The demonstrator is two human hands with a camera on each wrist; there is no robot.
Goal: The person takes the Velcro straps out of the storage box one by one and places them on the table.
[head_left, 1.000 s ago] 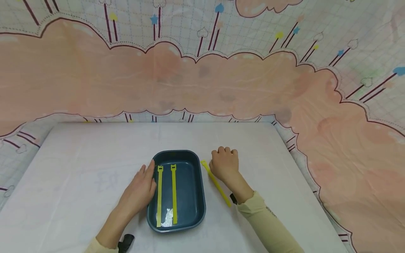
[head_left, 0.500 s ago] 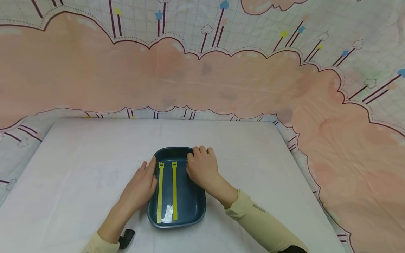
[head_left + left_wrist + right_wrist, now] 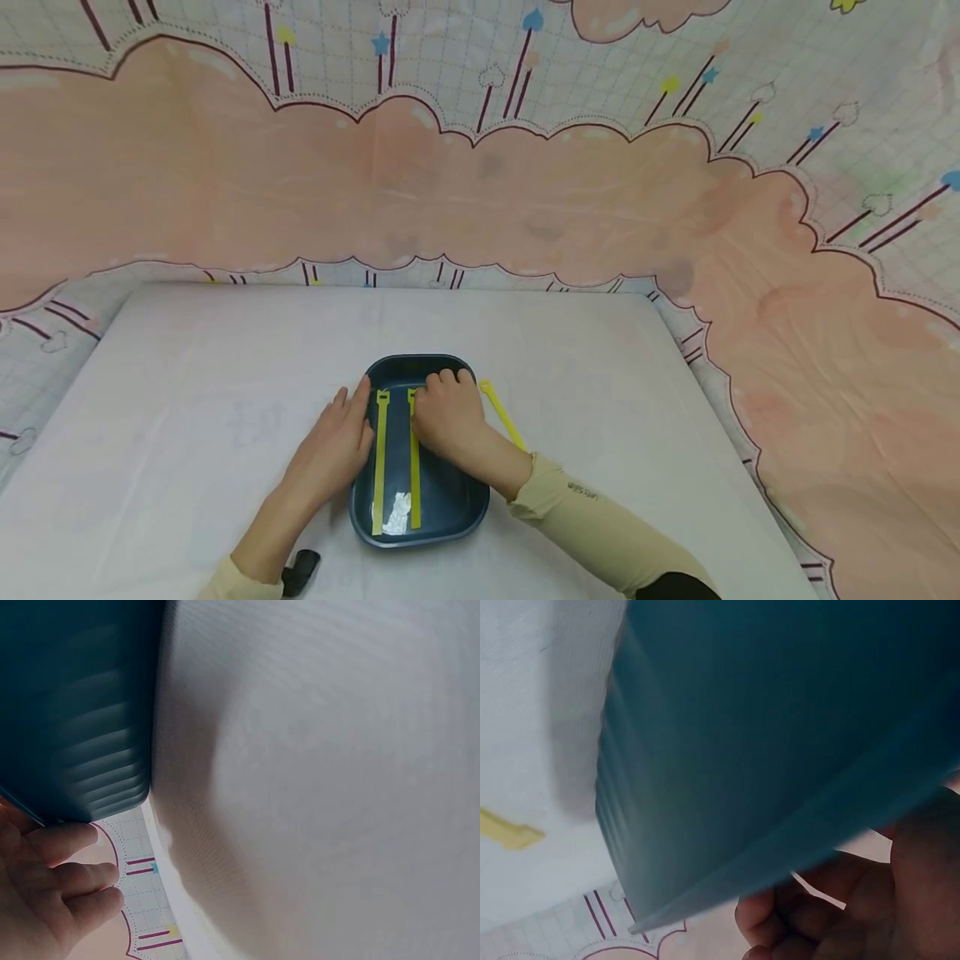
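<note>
A dark blue-green rectangular tray (image 3: 453, 508) sits on the table, with two flat yellow cable straps lying lengthwise in it: a left strap (image 3: 380, 467) and a middle strap (image 3: 416, 496). Outside the tray's right side lies a third yellow strap (image 3: 501, 415), partly covered by the right forearm. My left hand (image 3: 330, 446) rests along the tray's left rim, fingers mostly straight. Over the right half of the tray is my right hand (image 3: 450, 417), fingers bent, beside the middle strap's head; its fingertips are hidden from above. In the right wrist view, the tray wall (image 3: 742, 750) partly blocks the hand (image 3: 840, 907).
The white table (image 3: 225, 400) stretches around the tray. Patterned cloth (image 3: 450, 192) with peach cloud shapes surrounds the table's far and side edges. A black device (image 3: 302, 572) sits at my left wrist.
My right hand has moved left from the third strap, across the tray's right rim, to the middle strap's head. The left hand and tray stay put.
</note>
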